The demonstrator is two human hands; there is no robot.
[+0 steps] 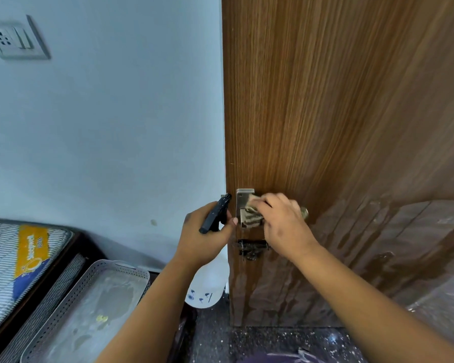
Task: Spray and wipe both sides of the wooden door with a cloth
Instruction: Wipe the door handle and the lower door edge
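Two hands work at the wet wooden door (325, 113): left hand (205, 239) grips a spray bottle (207, 281), right hand (283, 221) presses a cloth (250, 218) on its handle plate (243, 199); a mattress label (32, 251) reads "Sleepwell".

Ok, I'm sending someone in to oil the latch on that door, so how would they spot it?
Start at the wooden door and go to its left edge, where the right hand presses a cloth on the silver handle plate. The latch sits just below: small, dark, wet-looking metal, unlike the pale plate above.
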